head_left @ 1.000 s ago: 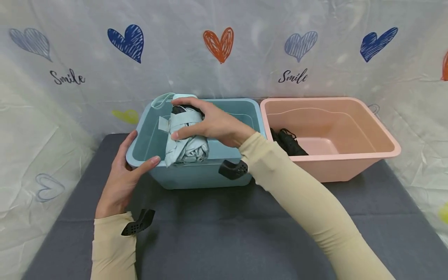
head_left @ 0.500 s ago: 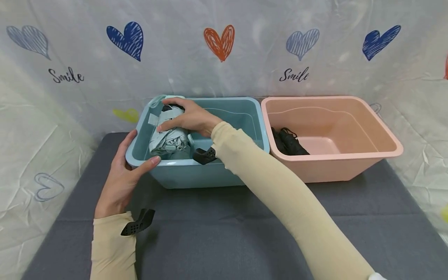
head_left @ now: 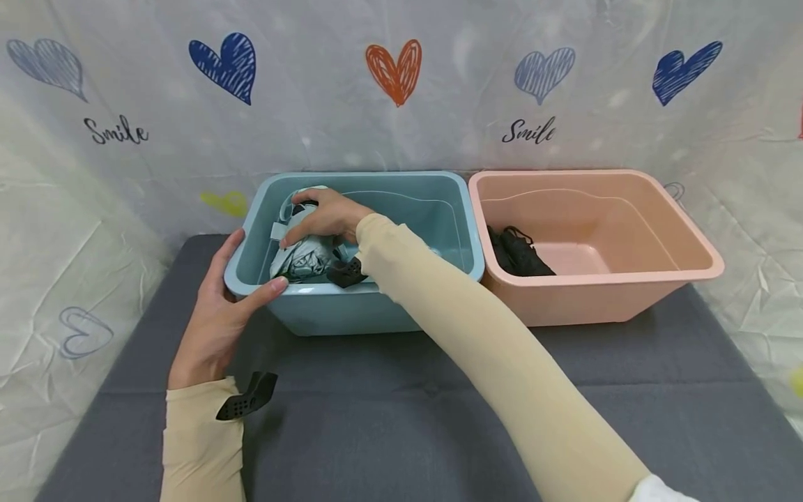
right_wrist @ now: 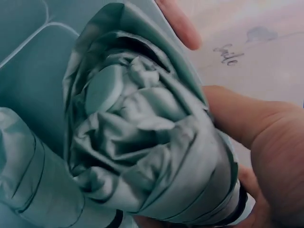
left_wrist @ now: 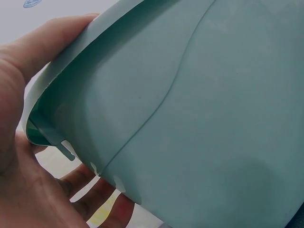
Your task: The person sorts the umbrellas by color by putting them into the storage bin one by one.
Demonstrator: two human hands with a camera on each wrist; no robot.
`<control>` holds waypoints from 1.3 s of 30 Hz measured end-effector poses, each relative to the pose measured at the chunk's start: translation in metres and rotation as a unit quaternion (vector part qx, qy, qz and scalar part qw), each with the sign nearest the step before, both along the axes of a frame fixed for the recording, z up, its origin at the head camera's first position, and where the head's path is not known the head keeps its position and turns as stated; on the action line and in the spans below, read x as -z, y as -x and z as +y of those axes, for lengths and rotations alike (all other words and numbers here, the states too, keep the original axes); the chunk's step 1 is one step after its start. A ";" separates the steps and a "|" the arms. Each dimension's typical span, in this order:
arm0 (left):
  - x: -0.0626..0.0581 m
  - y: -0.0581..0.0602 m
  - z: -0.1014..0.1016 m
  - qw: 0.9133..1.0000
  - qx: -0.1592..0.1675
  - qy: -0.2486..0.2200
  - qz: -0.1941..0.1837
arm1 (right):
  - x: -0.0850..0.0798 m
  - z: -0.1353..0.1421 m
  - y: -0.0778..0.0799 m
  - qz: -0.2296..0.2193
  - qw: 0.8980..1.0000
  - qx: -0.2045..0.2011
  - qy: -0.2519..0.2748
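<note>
Inside the left part of the light blue plastic bin [head_left: 351, 314], my right hand [head_left: 327, 215] grips a pale blue folded umbrella [head_left: 305, 258], thumb on one side and fingers over the far end. Its gathered fabric end [right_wrist: 137, 128] faces the camera in the right wrist view, with the thumb along its side. A second rolled pale blue umbrella [right_wrist: 45, 180] lies beside it there. My left hand [head_left: 213, 321] holds the bin's front left corner, thumb on the rim [left_wrist: 61, 61] and fingers along the outside.
Against the blue bin's right side stands a pink bin [head_left: 602, 300], with black bundles [head_left: 523, 254] and a cord at its left end. Both stand on a dark grey cloth-covered table [head_left: 401, 418]. A white curtain [head_left: 439, 111] printed with hearts hangs close behind.
My right hand has carried the umbrella left and down, from above the bin's front rim to inside it. The left hand stays at the corner.
</note>
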State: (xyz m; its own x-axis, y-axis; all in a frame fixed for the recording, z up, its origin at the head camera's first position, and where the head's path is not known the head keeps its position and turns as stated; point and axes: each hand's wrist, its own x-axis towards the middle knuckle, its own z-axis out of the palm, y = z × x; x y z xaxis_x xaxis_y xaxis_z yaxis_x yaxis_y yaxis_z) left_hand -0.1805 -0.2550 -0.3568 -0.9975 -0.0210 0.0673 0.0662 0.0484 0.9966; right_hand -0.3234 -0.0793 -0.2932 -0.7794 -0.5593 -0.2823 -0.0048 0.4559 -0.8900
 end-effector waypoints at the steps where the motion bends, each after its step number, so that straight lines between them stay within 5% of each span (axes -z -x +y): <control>1: 0.000 0.000 0.000 1.000 0.000 0.001 -0.001 | 0.001 -0.001 0.000 -0.005 1.000 0.000 -0.004; 17: -0.004 0.003 0.004 1.000 -0.007 0.021 -0.011 | 0.008 0.002 0.002 -0.024 0.998 -0.018 -0.047; 26: -0.002 0.002 0.005 0.999 -0.015 0.025 -0.016 | 0.011 0.001 0.007 -0.101 0.995 -0.001 0.012; 39: -0.002 0.001 0.002 1.000 -0.012 0.005 -0.013 | -0.012 0.008 0.001 -0.054 0.998 -0.013 0.017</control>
